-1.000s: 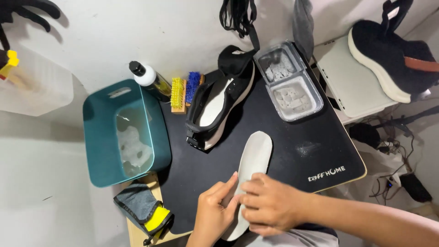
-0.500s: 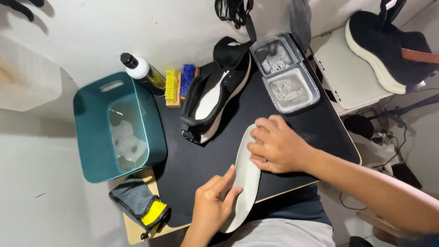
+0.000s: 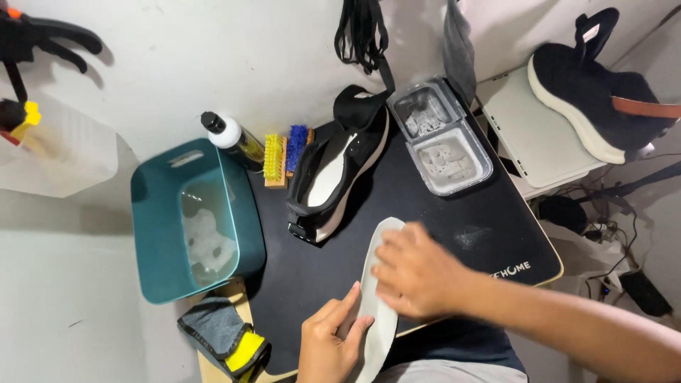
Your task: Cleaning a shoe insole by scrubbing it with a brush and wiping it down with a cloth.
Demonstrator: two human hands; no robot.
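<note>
**Insole pressed flat on the black mat by both hands**

A long white insole (image 3: 374, 298) is laid lengthwise on the black mat (image 3: 440, 234), its near end reaching over the front edge of the table. The right hand (image 3: 417, 273) is spread palm-down across the insole's middle, fingers flat and slightly apart, pressed onto it rather than closed around it. The left hand (image 3: 330, 340) is placed at the insole's near end: the fingers are extended and rested on its surface, thumb to the side, no clamp seen.

Just beyond the insole, a black and white shoe (image 3: 333, 170) is laid on its side on the mat, opening turned toward the viewer. At the mat's left edge a teal tub (image 3: 152, 248) is stood, soapy water seen inside. Behind the shoe, a yellow brush (image 3: 274, 157) and a blue brush (image 3: 296, 147) are set side by side, with a white-capped bottle (image 3: 230, 138) touching the tub's far corner. A clear two-part container (image 3: 440, 138) is placed at the mat's far right. A grey cloth with a yellow patch (image 3: 223, 337) is left at the near left corner. A second black shoe (image 3: 603, 92) is rested on a white box, well apart to the right.
</note>
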